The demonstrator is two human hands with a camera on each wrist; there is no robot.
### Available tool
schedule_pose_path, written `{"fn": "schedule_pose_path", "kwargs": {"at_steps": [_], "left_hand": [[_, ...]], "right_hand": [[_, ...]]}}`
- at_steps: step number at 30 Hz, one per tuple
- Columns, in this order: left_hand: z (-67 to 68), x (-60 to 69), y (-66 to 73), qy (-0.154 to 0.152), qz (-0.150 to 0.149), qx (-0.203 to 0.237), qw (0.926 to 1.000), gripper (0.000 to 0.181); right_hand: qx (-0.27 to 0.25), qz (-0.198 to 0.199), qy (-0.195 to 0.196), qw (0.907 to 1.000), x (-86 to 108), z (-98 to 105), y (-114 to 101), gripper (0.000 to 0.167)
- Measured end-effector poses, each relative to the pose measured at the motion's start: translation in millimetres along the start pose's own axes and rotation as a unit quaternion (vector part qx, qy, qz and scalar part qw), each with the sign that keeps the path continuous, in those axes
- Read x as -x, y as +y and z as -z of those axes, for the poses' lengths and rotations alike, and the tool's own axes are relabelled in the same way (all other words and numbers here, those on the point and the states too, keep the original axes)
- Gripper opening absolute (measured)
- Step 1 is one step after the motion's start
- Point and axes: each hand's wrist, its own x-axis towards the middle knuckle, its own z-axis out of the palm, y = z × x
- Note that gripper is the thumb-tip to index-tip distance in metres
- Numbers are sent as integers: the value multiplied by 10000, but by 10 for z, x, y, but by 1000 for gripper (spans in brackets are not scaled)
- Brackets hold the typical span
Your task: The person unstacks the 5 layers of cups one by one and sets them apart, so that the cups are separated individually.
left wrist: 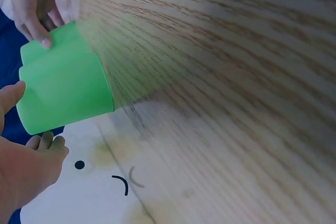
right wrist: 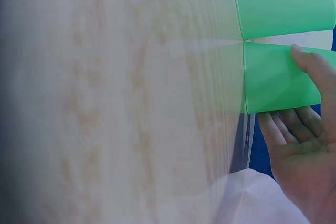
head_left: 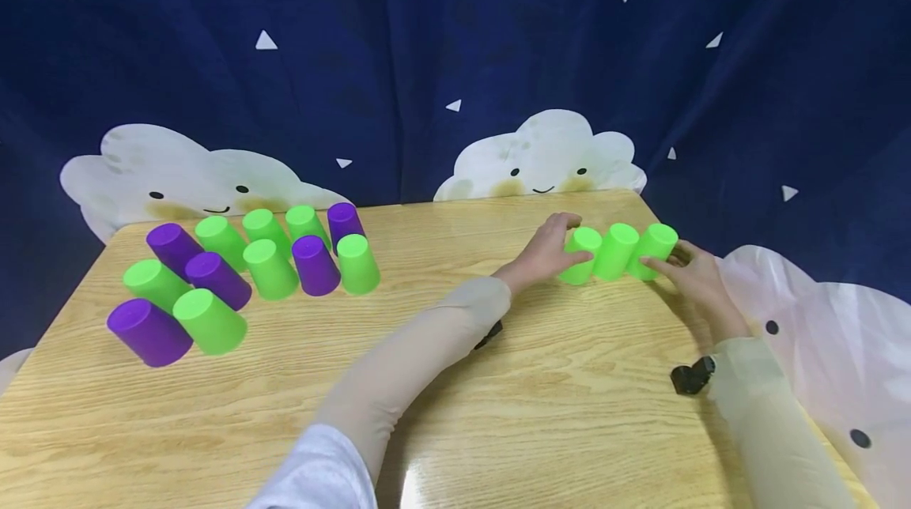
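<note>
Three green cups stand upside down in a row at the table's right. My left hand (head_left: 544,252) spans the leftmost green cup (head_left: 581,252), with thumb in front and fingers at its outer side. In the left wrist view, the left thumb (left wrist: 9,100) meets this cup (left wrist: 68,93), and the fingertips lie close along its edge. My right hand (head_left: 693,276) holds the rightmost green cup (head_left: 655,250) between thumb and fingers, as the right wrist view shows on that cup (right wrist: 278,80). The middle green cup (head_left: 615,252) stands between them.
On the table's left stand several more upside-down green and purple cups, among them a purple cup (head_left: 149,333) and a green cup (head_left: 209,322) at the front. The wooden table (head_left: 455,406) ends at a dark blue curtain (head_left: 398,58) with white clouds.
</note>
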Motion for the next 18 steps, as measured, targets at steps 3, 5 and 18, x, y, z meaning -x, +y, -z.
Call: {"fn": "schedule_pose_path", "kwargs": {"at_steps": [3,5,18], "left_hand": [[-16,-43,-20,-3,18,93,10000,62],[-22,-60,-36,-5,30,139,9999,61],[-17,-72,-43,64,43,374,9993,51]], "right_hand": [[18,24,10,10000,3,5,-6,85],[-5,34,7,10000,7,3,-8,84],[-17,107,33,9999,9,1,-2,82]]}}
